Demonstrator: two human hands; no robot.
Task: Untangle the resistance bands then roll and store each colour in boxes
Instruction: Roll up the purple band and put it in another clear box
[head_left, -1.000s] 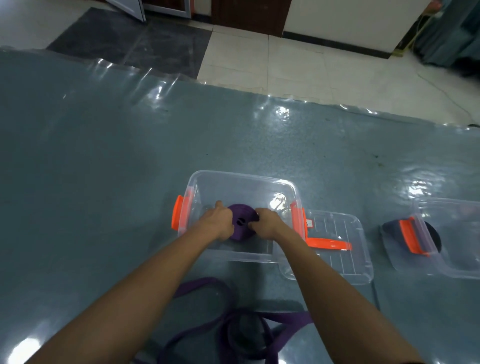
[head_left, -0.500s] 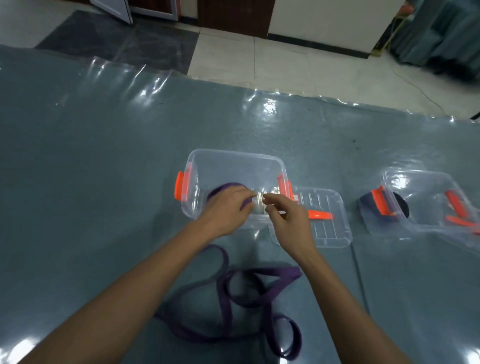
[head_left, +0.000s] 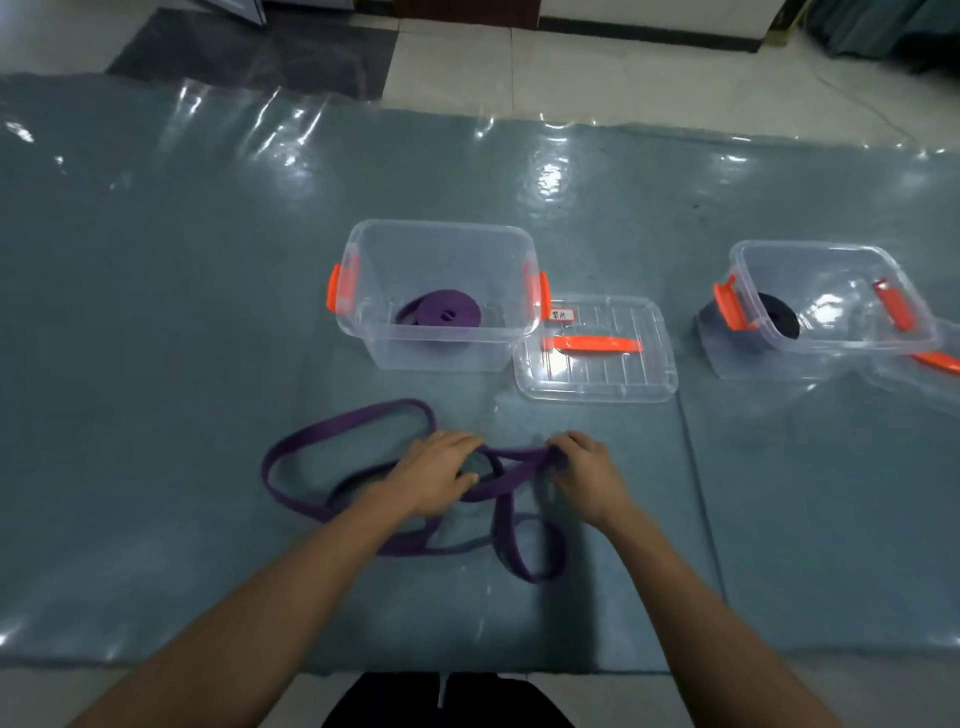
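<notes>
A rolled purple band (head_left: 441, 313) lies inside the clear box with orange latches (head_left: 363, 244). On the mat in front of it sprawls a loose purple band (head_left: 332, 431) in tangled loops. My left hand (head_left: 434, 475) rests palm down on the middle of that band, fingers spread over it. My right hand (head_left: 584, 470) pinches the band's right end between thumb and fingers. A second clear box (head_left: 841, 249) at the right holds a rolled black band (head_left: 776, 322).
The purple box's lid (head_left: 597, 384) with an orange handle lies just right of it. Another lid (head_left: 919, 379) sits at the far right edge. The blue-grey mat (head_left: 156, 312) under clear plastic covers the floor; tiles lie beyond its far edge.
Both hands left the box, leaving the purple roll inside, and came back toward me onto the loose purple band. The camera view tilted down and widened.
</notes>
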